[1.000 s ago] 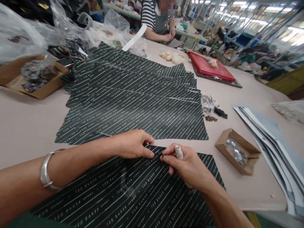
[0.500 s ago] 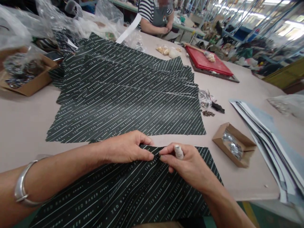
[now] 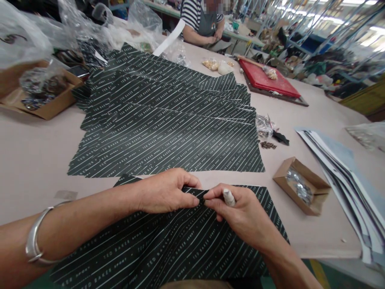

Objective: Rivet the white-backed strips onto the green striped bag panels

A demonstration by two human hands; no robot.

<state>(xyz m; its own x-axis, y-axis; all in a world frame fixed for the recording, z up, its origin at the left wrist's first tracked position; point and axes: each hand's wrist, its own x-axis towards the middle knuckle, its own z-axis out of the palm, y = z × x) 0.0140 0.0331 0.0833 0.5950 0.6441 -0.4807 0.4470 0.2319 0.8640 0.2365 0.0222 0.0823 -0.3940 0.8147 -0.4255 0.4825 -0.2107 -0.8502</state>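
Observation:
A dark fabric panel (image 3: 180, 245) with white diagonal stripes and lettering hangs over the near edge of the table. My left hand (image 3: 171, 190) pinches its upper edge between thumb and fingers. Close beside it, my right hand (image 3: 231, 208) is closed in a pinch at the same edge; something small and dark shows at its fingertips, too small to name. One finger of that hand wears a white wrapping (image 3: 229, 197). Beyond both hands lies a fanned stack of matching fabric panels (image 3: 174, 132).
An open cardboard box (image 3: 315, 196) with small shiny parts stands at right, beside long pale strips (image 3: 337, 180). Another box (image 3: 45, 110) sits at left. Farther back are a red slab (image 3: 270, 80), plastic bags (image 3: 144, 18) and a person (image 3: 201, 28) across the table.
The whole view has shifted slightly, so the table things appear a little farther right. Both hands keep their pinch on the panel's edge, with the fingertips slightly closer together.

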